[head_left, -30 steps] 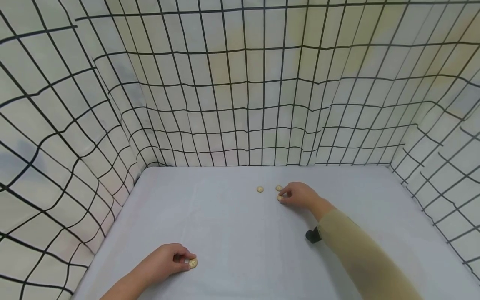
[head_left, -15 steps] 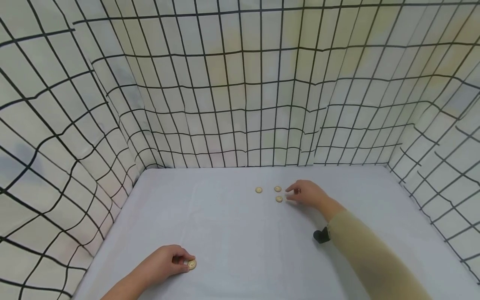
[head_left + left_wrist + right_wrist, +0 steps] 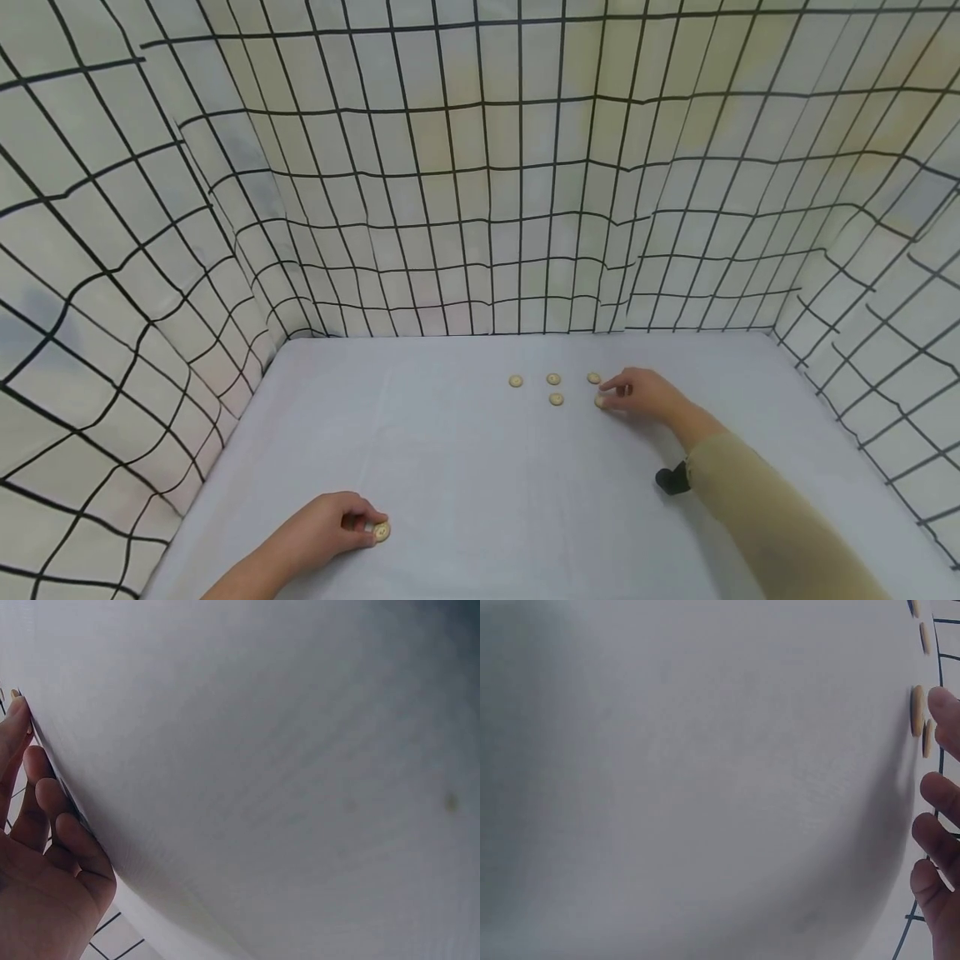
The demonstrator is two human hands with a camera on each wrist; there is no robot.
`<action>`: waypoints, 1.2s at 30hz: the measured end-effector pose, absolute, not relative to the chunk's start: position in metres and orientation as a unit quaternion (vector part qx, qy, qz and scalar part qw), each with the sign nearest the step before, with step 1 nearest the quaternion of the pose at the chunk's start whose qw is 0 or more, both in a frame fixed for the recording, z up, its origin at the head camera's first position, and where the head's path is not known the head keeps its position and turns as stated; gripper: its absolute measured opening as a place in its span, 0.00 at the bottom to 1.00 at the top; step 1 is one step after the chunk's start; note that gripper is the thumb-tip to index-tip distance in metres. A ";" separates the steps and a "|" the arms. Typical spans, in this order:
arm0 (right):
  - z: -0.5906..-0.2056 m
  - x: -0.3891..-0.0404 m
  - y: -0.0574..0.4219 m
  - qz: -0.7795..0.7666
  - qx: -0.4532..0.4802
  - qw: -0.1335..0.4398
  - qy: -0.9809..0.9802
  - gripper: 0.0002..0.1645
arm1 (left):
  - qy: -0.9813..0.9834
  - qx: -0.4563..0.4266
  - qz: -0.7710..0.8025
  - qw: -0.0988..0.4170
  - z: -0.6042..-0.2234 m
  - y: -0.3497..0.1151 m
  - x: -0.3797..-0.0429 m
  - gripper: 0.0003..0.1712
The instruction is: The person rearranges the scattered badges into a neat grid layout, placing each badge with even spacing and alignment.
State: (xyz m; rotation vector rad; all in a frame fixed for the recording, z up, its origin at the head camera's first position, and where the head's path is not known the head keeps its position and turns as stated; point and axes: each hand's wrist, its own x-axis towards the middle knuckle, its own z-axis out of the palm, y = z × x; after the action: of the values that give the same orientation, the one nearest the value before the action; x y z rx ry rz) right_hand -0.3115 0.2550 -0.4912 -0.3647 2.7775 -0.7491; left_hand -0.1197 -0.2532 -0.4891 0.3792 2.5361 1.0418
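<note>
My left hand (image 3: 326,529) pinches a round pale wooden button (image 3: 382,532) at the front left, over the white cloth. In the left wrist view its fingertips are close to the surface. My right hand (image 3: 643,393) is low over the cloth farther back. Its thumb is right beside another button (image 3: 600,402), and the index finger is just above, a little apart from the thumb. One more button (image 3: 594,377) lies behind that. In the right wrist view, a button (image 3: 917,711) lies flat beside a fingertip; whether they touch I cannot tell.
To the left of the right hand lie a button (image 3: 553,379), a nearer button (image 3: 557,399) and a button (image 3: 516,381) farthest left. White walls with a black grid (image 3: 480,208) enclose the table (image 3: 450,467) at the back and sides. A small black device (image 3: 672,478) sits at the right wrist.
My right hand has let go of the button it was at and shifted right. Two buttons now show at its fingertips. My left hand keeps its button in nearly the same place.
</note>
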 end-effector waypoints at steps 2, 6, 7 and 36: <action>-0.493 -0.311 0.255 -0.256 -0.124 0.126 0.950 0.23 | 0.900 0.133 0.370 0.187 -0.489 -0.253 -0.119 0.11; -0.495 -0.311 0.255 -0.255 -0.128 0.130 0.950 0.21 | 0.898 0.135 0.374 0.188 -0.489 -0.254 -0.119 0.11; -0.495 -0.311 0.255 -0.253 -0.127 0.130 0.950 0.20 | 0.898 0.136 0.374 0.189 -0.489 -0.254 -0.119 0.11; -0.499 -0.316 0.252 -0.234 -0.128 0.126 0.956 0.18 | 0.896 0.139 0.368 0.206 -0.490 -0.256 -0.123 0.11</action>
State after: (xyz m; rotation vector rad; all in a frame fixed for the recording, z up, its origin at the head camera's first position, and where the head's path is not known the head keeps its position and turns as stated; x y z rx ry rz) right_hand -0.3155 0.2524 -0.4990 -0.3733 2.7828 -0.6809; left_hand -0.1232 -0.2564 -0.4896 0.3886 2.4961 1.0257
